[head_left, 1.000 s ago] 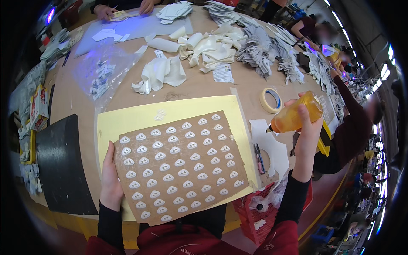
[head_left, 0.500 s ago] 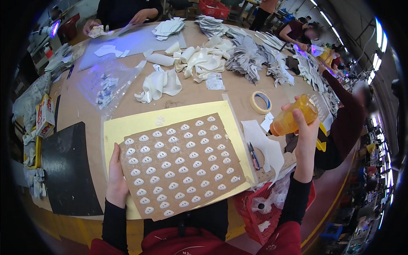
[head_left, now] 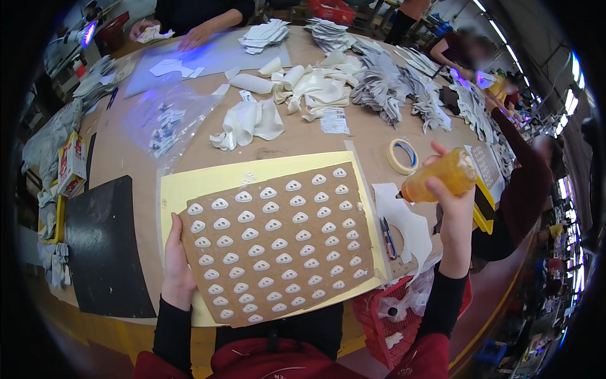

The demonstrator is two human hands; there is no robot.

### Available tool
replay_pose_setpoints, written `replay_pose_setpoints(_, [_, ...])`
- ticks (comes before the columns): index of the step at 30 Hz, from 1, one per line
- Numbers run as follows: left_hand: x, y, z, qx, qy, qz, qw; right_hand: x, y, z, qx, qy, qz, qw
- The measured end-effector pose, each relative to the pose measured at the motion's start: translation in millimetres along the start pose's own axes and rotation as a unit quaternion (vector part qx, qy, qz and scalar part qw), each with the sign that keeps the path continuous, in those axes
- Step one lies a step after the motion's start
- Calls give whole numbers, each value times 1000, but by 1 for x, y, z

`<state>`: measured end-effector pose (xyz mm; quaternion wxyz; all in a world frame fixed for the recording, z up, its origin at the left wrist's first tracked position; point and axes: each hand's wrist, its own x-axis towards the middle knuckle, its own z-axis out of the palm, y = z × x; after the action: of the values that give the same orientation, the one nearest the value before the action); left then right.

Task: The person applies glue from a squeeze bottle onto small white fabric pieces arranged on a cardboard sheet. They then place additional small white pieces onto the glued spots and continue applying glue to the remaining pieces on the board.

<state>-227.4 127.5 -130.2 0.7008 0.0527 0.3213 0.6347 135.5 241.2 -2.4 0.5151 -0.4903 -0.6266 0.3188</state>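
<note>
My left hand (head_left: 178, 268) grips the left edge of a brown cardboard sheet (head_left: 287, 239), its thumb along the side. Rows of small white rounded-triangle pieces (head_left: 256, 250), each with two holes, lie across the sheet. Under the cardboard is a larger yellow sheet (head_left: 208, 177) on the table. Up to the right, my right hand (head_left: 451, 196) is wrapped round an amber squeeze bottle (head_left: 442, 177). The bottle is tilted, its dark nozzle pointing left and down, apart from the cardboard. A few white pieces (head_left: 250, 177) sit on the yellow sheet behind the cardboard.
A tape roll (head_left: 402, 156), pens (head_left: 388, 239) and a white cut-out (head_left: 410, 221) lie to the right. A black board (head_left: 107, 246) is at the left. Cream and grey cut pieces (head_left: 379, 88) pile up behind. A red crate (head_left: 385, 322) stands below the table edge. Co-workers sit around.
The bottle in my right hand has tipped closer to level. The cardboard has shifted slightly right in view and faces me more. The co-worker opposite has moved their hands.
</note>
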Motion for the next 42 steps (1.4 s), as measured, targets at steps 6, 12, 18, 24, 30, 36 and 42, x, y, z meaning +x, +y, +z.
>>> replay_pose_setpoints(6, [25,2,-10,12,46,39,998,37,32,23,108,-7,55,993])
replay_pose_setpoints(12, [53,4,-22,40,89,65,993,73,92,66,110,54,49,991])
replay_pose_setpoints(18, [79,2,-43,41,121,72,989,84,129,92,121,102,85,984])
replay_pose_setpoints(24, [95,1,-51,37,135,91,986,92,151,98,106,83,87,987])
replay_pose_setpoints(30, [97,-1,-65,41,101,84,990,91,153,99,103,68,82,989])
replay_pose_setpoints(36, [98,-1,-67,39,103,87,990,92,154,107,93,91,73,989])
replay_pose_setpoints(42, [97,0,-69,45,115,92,988,90,148,115,86,110,50,989])
